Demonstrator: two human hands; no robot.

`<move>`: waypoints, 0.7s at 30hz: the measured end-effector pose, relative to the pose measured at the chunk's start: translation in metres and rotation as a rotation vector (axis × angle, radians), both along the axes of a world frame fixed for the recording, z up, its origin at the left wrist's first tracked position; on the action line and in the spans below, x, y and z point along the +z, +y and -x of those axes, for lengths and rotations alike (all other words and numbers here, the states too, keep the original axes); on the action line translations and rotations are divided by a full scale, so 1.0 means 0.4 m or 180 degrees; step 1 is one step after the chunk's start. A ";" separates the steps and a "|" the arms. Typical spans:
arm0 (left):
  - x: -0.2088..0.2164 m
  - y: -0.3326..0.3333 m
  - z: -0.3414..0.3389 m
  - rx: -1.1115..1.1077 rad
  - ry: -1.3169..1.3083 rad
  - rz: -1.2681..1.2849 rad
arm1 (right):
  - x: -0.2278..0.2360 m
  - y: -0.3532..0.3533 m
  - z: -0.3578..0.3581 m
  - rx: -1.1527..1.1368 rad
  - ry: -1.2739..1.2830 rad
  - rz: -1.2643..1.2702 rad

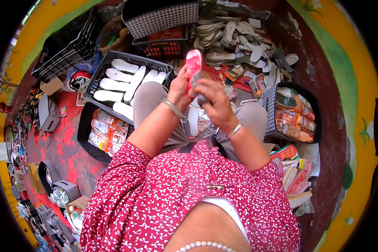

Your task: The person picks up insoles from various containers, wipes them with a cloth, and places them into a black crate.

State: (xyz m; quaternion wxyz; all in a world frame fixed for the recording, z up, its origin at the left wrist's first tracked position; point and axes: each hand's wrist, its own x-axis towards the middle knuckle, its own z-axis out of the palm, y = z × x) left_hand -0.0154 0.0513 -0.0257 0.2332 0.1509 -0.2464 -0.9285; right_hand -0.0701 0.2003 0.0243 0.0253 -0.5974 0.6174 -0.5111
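Above my knees, my left hand (179, 89) is closed round the lower part of a pink insole (193, 63), whose toe end points up and away from me. My right hand (216, 100) presses a grey fuzzy wad (197, 80) against the insole's right side; its exact kind is unclear. Between my knees, a pale insole (193, 121) lies below the hands beside clear plastic wrapping. Beyond my left knee, several white insoles (117, 75) lie in a black plastic crate (169, 69).
A large pile of loose insoles (210, 33) lies at the far right. A checked basket (269, 113) with packaged goods stands right of my knee, and a black-lined box (85, 134) of packages to the left. Stacked black crates (67, 46) and a houndstooth bin (164, 19) stand farther back.
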 end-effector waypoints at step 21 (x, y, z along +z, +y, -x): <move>0.053 0.111 -0.019 -0.2238 0.0829 -0.1114 | -0.027 0.058 0.198 0.0372 -0.4408 -0.0582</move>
